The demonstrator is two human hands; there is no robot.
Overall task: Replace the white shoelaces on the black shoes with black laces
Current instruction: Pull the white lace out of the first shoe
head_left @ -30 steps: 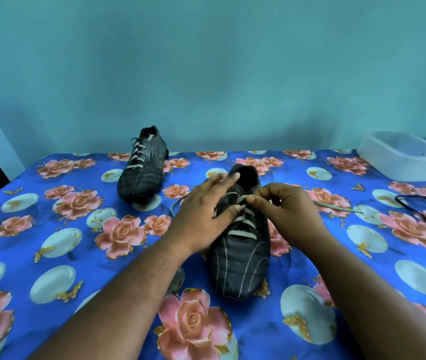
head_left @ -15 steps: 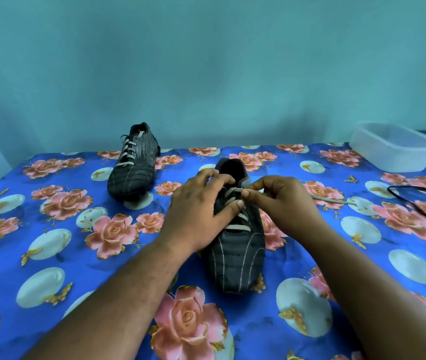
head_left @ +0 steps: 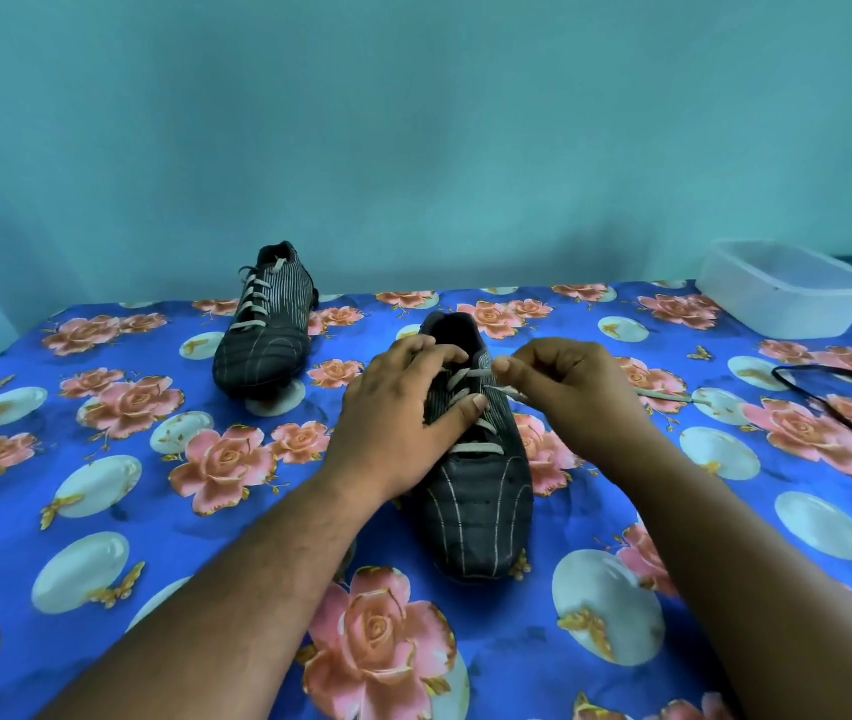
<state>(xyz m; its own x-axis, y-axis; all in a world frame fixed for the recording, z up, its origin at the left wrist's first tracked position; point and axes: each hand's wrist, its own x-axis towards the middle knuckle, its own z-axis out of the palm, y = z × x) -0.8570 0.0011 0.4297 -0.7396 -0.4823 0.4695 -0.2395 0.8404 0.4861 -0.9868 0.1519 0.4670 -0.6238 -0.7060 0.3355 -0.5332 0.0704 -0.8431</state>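
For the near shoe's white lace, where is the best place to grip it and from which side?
Grip the white lace at the topmost crossing beside the collar of the near shoe, coming from the right, as the right hand pinches it now. Its loose tail trails right across the cloth, and the left hand steadies the shoe's left side.

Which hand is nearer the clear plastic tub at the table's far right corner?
Right. The right hand pinches the white lace beside the near black shoe, well short of the clear plastic tub; the left hand rests on the shoe, farther away.
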